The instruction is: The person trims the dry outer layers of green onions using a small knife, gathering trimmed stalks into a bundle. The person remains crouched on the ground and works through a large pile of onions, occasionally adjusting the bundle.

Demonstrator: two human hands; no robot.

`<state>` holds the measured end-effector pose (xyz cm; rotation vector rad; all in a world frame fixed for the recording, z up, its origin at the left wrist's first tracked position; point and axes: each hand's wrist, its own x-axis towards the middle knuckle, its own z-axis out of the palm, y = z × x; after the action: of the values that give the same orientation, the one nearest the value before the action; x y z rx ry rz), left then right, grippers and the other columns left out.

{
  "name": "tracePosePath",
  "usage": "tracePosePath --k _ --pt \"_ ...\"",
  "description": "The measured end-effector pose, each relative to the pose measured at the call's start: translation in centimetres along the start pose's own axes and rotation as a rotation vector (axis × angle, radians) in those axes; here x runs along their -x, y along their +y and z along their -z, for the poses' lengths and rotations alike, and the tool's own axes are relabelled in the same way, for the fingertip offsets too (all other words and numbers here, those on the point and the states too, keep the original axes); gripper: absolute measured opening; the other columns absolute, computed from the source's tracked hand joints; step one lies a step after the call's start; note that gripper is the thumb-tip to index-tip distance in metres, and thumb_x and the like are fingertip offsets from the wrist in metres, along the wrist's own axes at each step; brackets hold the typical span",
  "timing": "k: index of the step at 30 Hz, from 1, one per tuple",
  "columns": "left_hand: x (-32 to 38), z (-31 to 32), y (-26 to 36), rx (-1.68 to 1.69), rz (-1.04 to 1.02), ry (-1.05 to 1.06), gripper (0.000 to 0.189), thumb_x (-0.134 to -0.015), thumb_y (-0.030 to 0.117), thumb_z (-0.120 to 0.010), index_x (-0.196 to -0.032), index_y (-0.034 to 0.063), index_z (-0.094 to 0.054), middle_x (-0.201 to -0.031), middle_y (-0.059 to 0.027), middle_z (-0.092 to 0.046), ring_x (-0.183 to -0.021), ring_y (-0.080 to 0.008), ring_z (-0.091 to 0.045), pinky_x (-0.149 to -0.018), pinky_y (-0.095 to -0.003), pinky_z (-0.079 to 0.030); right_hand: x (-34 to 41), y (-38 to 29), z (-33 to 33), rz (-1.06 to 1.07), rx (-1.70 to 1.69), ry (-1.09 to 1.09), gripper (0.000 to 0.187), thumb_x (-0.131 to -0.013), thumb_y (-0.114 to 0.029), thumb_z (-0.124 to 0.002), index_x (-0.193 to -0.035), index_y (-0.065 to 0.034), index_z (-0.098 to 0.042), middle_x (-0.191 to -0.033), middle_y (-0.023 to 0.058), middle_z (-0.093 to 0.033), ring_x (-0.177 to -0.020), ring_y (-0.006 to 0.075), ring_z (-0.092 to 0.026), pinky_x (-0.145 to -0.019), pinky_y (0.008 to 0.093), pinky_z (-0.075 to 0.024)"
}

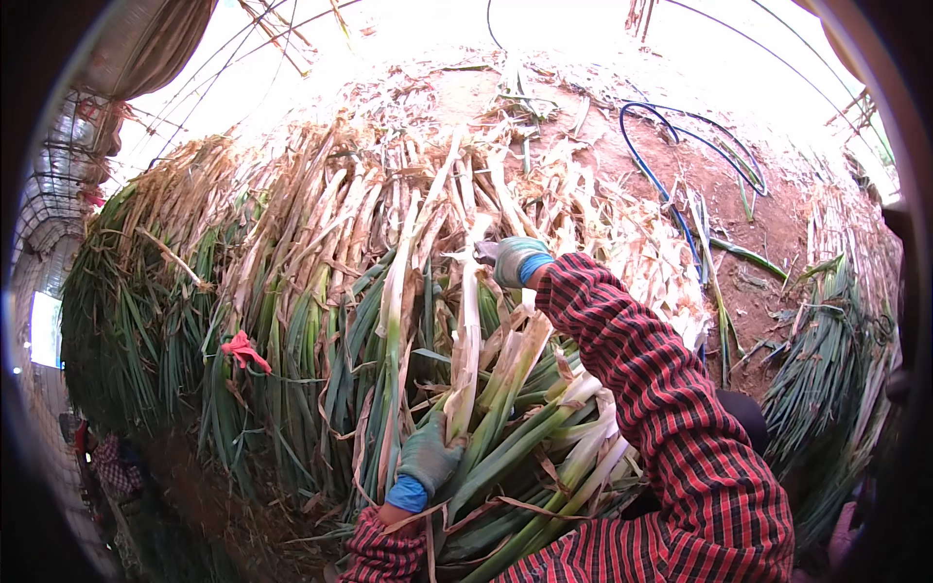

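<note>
A long, pale-stemmed Welsh onion (471, 313) runs upright through the middle of the view. Around its leafy lower part, my left hand (431, 453) is closed, in a green-grey glove with a blue cuff. Beside the upper white stem is my right hand (516, 259), gloved the same way, its fingers curled. A small grey tool (486, 252), apparently a short blade, juts from that hand toward the stem; its shape is partly hidden. Below my right forearm, several loose onions (543, 444) lie slanted over my lap, their white ends up and to the right.
A broad heap of onions (291, 270) spreads ahead and left, dry roots upward. A red cloth strip (246, 351) is tied there. On the bare soil (736, 280) lies a blue hose (678, 208). Another onion pile (816, 364) stands right; part of a person (116, 466) shows far left.
</note>
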<state>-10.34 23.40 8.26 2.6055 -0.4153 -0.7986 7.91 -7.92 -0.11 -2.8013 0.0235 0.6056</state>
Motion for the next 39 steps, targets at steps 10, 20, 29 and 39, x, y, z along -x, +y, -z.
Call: tracePosePath --k 10,20,29,39 --pt "1.3 -0.2 -0.9 -0.121 -0.032 0.010 0.045 -0.077 0.033 -0.061 -0.110 0.0036 -0.050 -0.086 -0.0222 -0.063 -0.079 -0.0405 -0.061 -0.070 -0.0492 -0.048 4.9 1.4 0.7 -0.088 -0.118 -0.038 0.039 -0.074 -0.028 -0.055 -0.106 -0.0086 -0.063 -0.101 0.0195 -0.064 -0.092 0.0352 -0.062 -0.077 0.0401 -0.0501" --pt "1.0 -0.6 -1.3 -0.198 -0.076 -0.002 0.049 -0.079 0.034 -0.060 -0.113 0.0010 -0.049 -0.084 -0.0218 -0.062 -0.078 -0.0405 -0.061 -0.069 -0.0488 -0.048 3.8 4.0 -2.3 -0.105 -0.077 -0.084 0.037 -0.078 -0.027 -0.050 -0.110 -0.0119 -0.059 -0.101 0.0198 -0.064 -0.093 0.0355 -0.061 -0.079 0.0415 -0.0493" --pt "-2.0 1.9 -2.8 0.430 -0.186 -0.248 0.059 -0.075 0.042 -0.069 -0.112 0.0001 -0.051 -0.081 -0.0160 -0.062 -0.075 -0.0332 -0.061 -0.071 -0.0447 -0.049 6.2 3.4 1.0 -0.141 0.010 -0.236 0.040 -0.075 -0.025 -0.051 -0.112 -0.0131 -0.057 -0.098 0.0190 -0.065 -0.091 0.0355 -0.062 -0.075 0.0415 -0.0500" --pt "-17.1 0.8 -9.9 -0.227 0.303 0.285 0.086 -0.063 0.043 -0.076 -0.128 -0.0011 -0.040 -0.117 -0.0245 -0.052 -0.108 -0.0390 -0.053 -0.094 -0.0395 -0.043 11.7 2.7 3.3 -0.187 -0.090 -0.190 0.033 -0.069 -0.023 -0.056 -0.092 -0.0013 -0.067 -0.087 0.0210 -0.065 -0.085 0.0346 -0.064 -0.074 0.0390 -0.0509"
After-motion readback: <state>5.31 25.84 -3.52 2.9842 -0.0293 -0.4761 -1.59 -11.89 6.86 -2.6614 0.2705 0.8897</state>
